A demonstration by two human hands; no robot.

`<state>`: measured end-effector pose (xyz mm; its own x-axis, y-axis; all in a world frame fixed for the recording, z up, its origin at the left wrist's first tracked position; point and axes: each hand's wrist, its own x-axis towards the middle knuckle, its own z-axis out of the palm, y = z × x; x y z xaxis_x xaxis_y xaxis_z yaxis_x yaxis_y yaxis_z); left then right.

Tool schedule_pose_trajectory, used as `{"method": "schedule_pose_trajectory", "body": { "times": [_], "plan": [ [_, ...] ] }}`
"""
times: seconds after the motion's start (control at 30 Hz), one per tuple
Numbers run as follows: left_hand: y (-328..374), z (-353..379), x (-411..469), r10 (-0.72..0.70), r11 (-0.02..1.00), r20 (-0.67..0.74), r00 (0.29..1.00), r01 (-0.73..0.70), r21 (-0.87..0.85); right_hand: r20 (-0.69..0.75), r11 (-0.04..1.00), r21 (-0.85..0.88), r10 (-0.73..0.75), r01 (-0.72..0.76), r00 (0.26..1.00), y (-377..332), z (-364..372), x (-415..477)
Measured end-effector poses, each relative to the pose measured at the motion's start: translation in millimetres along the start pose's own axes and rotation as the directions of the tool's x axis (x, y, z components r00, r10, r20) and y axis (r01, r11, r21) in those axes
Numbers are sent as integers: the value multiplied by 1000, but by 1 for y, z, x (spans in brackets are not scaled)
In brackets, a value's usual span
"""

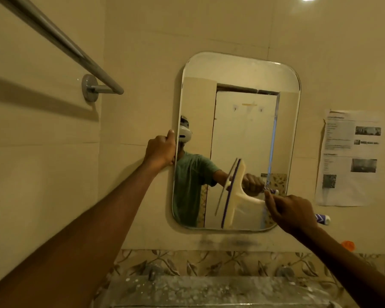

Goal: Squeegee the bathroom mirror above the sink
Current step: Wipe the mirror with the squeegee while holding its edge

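Note:
A rounded rectangular mirror hangs on the beige tiled wall. My left hand grips its left edge at mid height. My right hand is closed around the purple-and-white handle of a white squeegee. The squeegee's blade stands nearly upright, slightly tilted, against the lower middle of the glass. The glass reflects a person in a green shirt and a white door.
A chrome towel bar juts out from the wall at upper left. A printed paper sheet is stuck to the wall right of the mirror. Below run a floral tile border and a speckled sink ledge. An orange spot sits at lower right.

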<state>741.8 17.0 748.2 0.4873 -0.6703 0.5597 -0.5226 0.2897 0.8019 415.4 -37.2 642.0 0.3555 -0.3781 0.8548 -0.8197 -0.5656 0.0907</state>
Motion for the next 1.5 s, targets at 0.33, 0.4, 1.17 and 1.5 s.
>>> {"method": "schedule_pose_trajectory", "body": {
  "times": [0.33, 0.4, 1.17, 1.5],
  "plan": [
    [38, 9, 19, 180, 980, -447, 876, -198, 7, -225, 896, 394, 310, -205, 924, -32, -73, 126],
    [59, 3, 35, 201, 967, -434, 878, -250, -59, -247, 892, 402, 324, -207, 913, -37, -85, 154],
    [88, 9, 73, 312, 949, -325, 893, -305, 75, -89, 810, 448, 462, -379, 883, -33, -84, 146],
    [83, 13, 75, 329, 944, -335, 883, -309, 115, -64, 782, 469, 494, -411, 867, -21, -78, 175]
  ]
}}
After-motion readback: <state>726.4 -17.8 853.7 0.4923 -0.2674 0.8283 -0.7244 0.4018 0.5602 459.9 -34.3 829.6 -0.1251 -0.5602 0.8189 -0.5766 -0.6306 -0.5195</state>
